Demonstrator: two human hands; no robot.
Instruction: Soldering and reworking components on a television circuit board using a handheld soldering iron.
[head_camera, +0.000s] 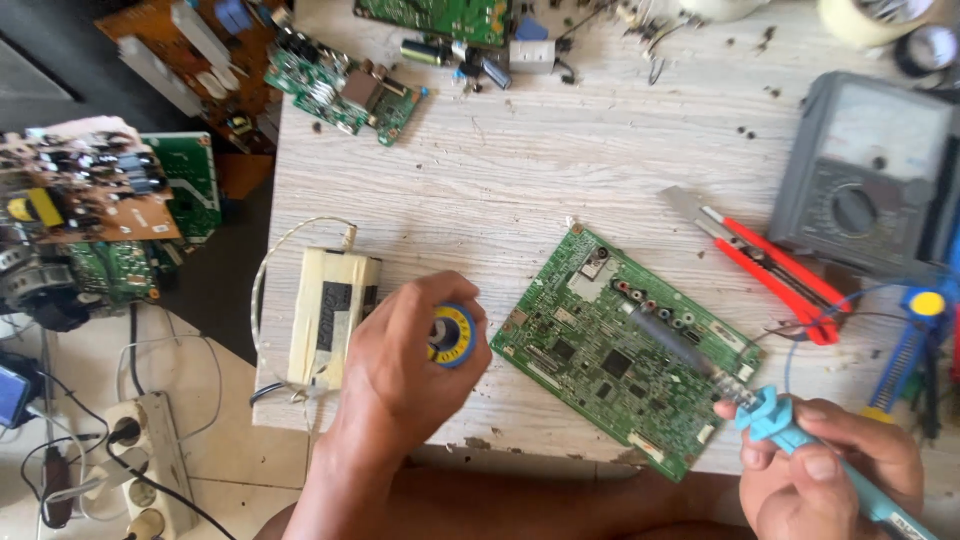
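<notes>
My left hand (405, 365) is closed around a small round blue and yellow spool (455, 335), held just left of a green circuit board (610, 350) lying on the pale wooden table (520, 170). My right hand (835, 470) grips a light blue soldering iron (790, 425); its dark shaft reaches up-left across the board's right half toward a row of round connectors. A taped beige box (330, 315) with a thin white wire lies by my left wrist.
Red-handled pliers (775, 265) and a grey analogue meter (870, 185) lie at the right. More circuit boards (345, 90) sit along the far edge and pile up off the table's left side. A power strip (140, 465) lies on the floor.
</notes>
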